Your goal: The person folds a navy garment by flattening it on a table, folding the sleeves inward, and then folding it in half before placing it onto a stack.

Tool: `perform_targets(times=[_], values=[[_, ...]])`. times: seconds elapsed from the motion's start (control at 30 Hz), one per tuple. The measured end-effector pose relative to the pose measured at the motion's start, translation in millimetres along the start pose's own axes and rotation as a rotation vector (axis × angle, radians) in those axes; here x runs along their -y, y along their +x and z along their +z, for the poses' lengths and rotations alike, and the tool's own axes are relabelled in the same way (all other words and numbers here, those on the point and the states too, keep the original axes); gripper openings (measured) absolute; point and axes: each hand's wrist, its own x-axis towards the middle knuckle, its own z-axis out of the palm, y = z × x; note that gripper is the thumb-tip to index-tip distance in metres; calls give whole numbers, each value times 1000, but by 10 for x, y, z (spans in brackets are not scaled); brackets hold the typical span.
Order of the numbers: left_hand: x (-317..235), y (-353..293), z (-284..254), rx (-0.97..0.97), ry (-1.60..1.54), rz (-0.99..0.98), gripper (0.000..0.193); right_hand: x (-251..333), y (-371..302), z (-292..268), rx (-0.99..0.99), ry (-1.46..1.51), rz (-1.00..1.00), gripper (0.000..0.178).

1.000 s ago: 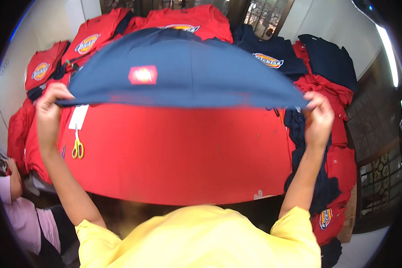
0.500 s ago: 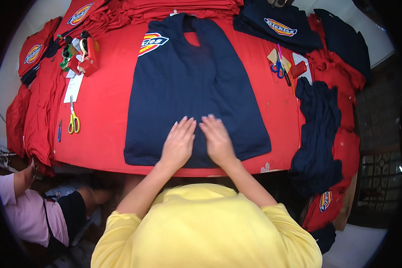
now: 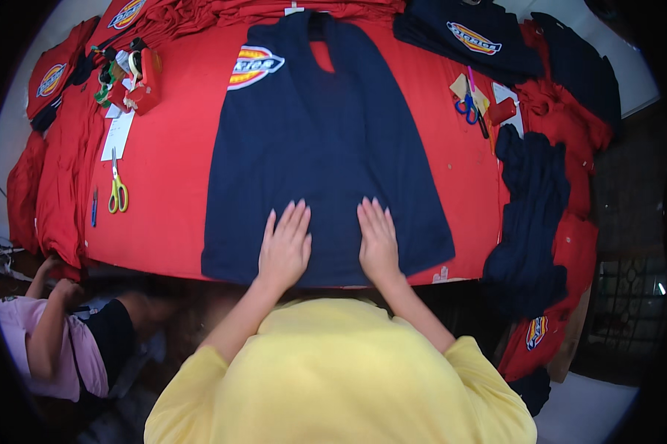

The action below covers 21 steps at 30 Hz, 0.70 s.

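A dark navy shirt (image 3: pixel 311 155) lies spread on the red-covered table (image 3: pixel 174 163), its neckline at the far end and its hem at the near edge. On its upper left part shows a printed badge (image 3: pixel 253 68) in red, yellow and white. My left hand (image 3: pixel 285 248) rests flat on the lower part of the shirt, left of the middle, fingers stretched forward. Flat on the cloth to the right of the middle is my right hand (image 3: pixel 379 244), its fingers also straight. Neither hand grips the fabric.
At left lie yellow-handled scissors (image 3: pixel 118 194), a blue pen (image 3: pixel 94 207), a paper slip (image 3: pixel 116 136) and a red tape dispenser (image 3: pixel 147 83). Blue scissors (image 3: pixel 467 109) lie at right by a crumpled navy cloth (image 3: pixel 530 200). Folded garments (image 3: pixel 470 37) edge the table. A person (image 3: pixel 59 340) sits lower left.
My hands have moved apart over the shirt, the left one leftward and the right one rightward. The person at lower left has shifted an arm.
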Motion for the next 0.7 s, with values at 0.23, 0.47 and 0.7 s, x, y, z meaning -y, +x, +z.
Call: perform_targets(times=[0.23,0.47,0.7], values=[[168,659,141,-41,-92,63,45,97,626,99,-106,158,-181,44],[275,912,228,-14,96,-43,45,-195,785,235,-85,12,-62,43],[566,1793,453,-118,47,65,42,-456,1748,396,-161,35,-222,41]])
